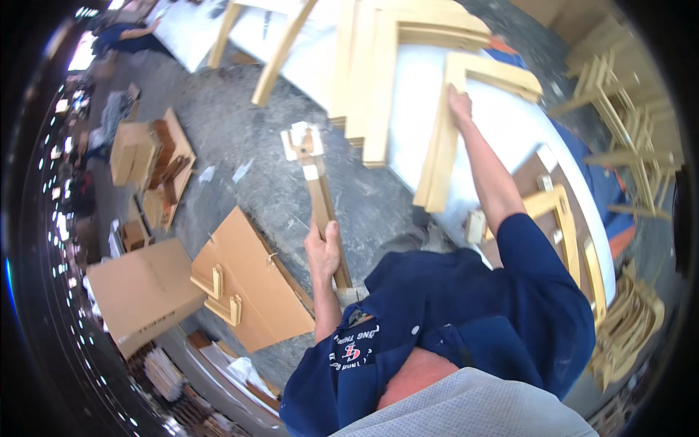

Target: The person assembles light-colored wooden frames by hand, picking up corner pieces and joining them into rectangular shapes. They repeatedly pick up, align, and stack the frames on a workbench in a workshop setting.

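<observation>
My left hand [322,251] is closed around a long brown wooden bar [320,193], its thumb pointing up. White blocks or padding [300,142] sit at the bar's far end, and a white patch shows below them. At arm's length, my right hand [459,108] grips the upright leg of an L-shaped pale wooden frame piece [440,149] on the white table. That piece looks like two or more layers lying together. Just left of it, several similar L-shaped pale wooden pieces [378,95] lie overlapped. My right fingertips are partly hidden.
The white table [419,95] runs along the right. Curved wooden frames [571,226] lie by my right elbow. Chair-like frames [619,116] stand beyond. On the left are a cardboard sheet [244,280] with small wooden pieces, and a large box [145,288]. Another person [131,36] is at far left.
</observation>
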{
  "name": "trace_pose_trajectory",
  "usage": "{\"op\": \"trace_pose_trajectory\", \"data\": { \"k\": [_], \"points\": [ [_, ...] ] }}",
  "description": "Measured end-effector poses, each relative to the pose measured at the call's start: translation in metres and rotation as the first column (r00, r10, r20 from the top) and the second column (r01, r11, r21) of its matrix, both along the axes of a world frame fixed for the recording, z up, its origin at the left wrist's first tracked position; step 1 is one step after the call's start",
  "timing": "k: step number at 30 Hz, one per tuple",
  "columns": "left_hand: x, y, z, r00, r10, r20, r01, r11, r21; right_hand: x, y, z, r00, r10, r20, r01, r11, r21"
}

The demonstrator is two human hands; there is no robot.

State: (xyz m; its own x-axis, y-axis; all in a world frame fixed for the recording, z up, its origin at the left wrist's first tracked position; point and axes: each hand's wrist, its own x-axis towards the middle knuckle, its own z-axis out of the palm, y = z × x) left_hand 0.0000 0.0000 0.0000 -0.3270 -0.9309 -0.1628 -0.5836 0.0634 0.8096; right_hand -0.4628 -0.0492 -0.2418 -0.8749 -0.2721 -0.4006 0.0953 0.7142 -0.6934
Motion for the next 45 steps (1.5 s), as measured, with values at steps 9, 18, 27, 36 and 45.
{"op": "trace_pose_trajectory", "data": {
  "k": [9,18,27,36,45],
  "points": [
    [0.022,-0.007,0.001,0.991,0.132,0.016,-0.132,0.991,0.005,0.027,-0.095,-0.005,0.981,0.177,0.075,-0.161,0.97,-0.181],
    [0.015,0.01,0.0,0.986,0.132,-0.104,-0.109,0.973,0.202,-0.018,-0.139,-0.007,0.871,0.438,0.221,-0.236,0.769,-0.594],
    [-0.121,0.009,0.008,0.83,-0.558,-0.006,0.557,0.827,0.072,0.065,0.085,0.041,0.779,0.494,0.386,-0.194,0.776,-0.601],
    [-0.313,0.047,-0.163,0.643,-0.75,0.153,0.761,0.648,-0.019,0.023,0.497,0.132,0.976,-0.196,-0.093,0.154,0.926,-0.344],
    [-0.414,0.102,-0.239,0.557,-0.629,0.542,0.812,0.549,-0.198,0.162,0.815,0.089,0.934,0.014,-0.358,0.235,0.73,0.641]
  ]
}}
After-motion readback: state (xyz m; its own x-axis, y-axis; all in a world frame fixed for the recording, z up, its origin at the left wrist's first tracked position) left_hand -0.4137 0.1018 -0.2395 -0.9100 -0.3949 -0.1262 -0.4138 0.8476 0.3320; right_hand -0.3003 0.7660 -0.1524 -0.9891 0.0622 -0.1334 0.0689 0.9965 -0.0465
